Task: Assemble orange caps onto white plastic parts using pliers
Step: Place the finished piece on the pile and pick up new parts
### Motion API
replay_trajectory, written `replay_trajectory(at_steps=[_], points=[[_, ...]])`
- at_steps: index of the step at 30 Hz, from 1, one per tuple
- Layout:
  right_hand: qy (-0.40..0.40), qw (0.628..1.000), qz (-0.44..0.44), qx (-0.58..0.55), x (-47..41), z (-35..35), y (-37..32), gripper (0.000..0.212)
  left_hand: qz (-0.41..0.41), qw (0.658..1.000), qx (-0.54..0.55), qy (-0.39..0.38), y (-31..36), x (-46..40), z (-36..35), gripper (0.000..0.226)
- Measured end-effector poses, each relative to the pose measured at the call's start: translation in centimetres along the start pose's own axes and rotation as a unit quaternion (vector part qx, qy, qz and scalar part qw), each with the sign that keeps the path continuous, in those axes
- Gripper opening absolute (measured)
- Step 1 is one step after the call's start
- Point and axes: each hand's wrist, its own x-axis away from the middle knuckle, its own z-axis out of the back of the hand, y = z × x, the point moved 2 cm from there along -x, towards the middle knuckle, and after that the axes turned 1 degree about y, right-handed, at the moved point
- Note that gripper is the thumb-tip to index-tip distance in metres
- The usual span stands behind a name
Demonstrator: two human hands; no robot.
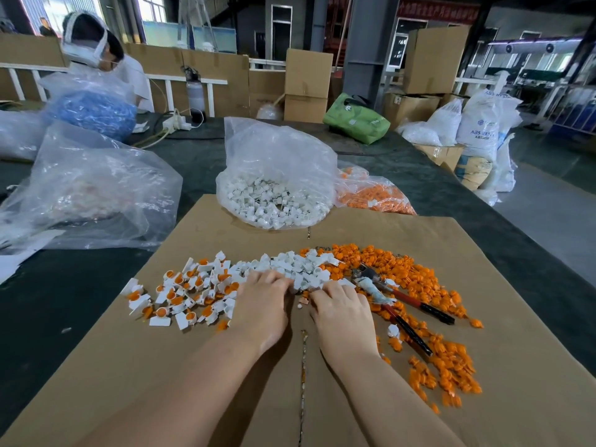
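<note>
On a cardboard sheet (225, 366) lies a pile of bare white plastic parts (300, 267), with loose orange caps (429, 285) spread to the right. White parts fitted with orange caps (180, 298) lie scattered to the left. My left hand (263, 308) and my right hand (342, 314) rest palm down side by side at the near edge of the white pile, fingertips curled into the parts; what the fingers hold is hidden. Red-and-black handled pliers (396, 298) lie on the caps just right of my right hand.
A clear bag of white parts (274, 201) stands behind the pile, with a bag of orange caps (374, 195) to its right. A big clear bag (90, 188) lies at the left. Another person (96, 50) sits at the far left. Boxes and sacks stand at the back right.
</note>
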Motion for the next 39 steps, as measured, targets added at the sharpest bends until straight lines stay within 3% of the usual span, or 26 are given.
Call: replay_trajectory(at_steps=[3,7,13,19,24,28,32,39], points=[[-0.001,1.000,0.008,0.006,-0.1,0.3,0.1,0.024,0.007,1.000,-0.013,-0.008,0.3,0.1,-0.1,0.034],[-0.021,0.999,0.026,0.015,-0.1,0.6,0.6,0.026,0.018,1.000,-0.009,-0.006,0.5,0.1,0.1,0.019],[-0.054,0.997,0.044,0.045,-0.4,1.3,0.5,0.032,0.023,0.999,0.008,0.021,1.0,0.0,-0.5,0.034],[0.125,0.992,0.014,-0.031,0.8,1.5,0.3,0.031,0.038,0.999,0.014,0.025,1.1,-0.2,-0.8,0.021],[0.158,0.981,-0.026,-0.114,2.1,0.8,0.3,0.035,0.052,0.997,0.016,0.045,1.5,-0.3,-0.8,0.016],[0.167,0.967,-0.057,-0.185,2.4,0.9,0.7,0.021,0.057,0.996,0.029,0.060,2.0,-0.4,-0.8,0.008],[0.165,0.961,-0.069,-0.211,2.5,0.9,1.0,0.010,0.068,0.985,0.148,0.065,2.2,-0.2,-1.0,0.022],[0.183,0.956,-0.094,-0.207,2.4,0.7,1.2,0.005,0.055,0.961,0.260,0.074,2.9,1.7,-0.4,0.014]])
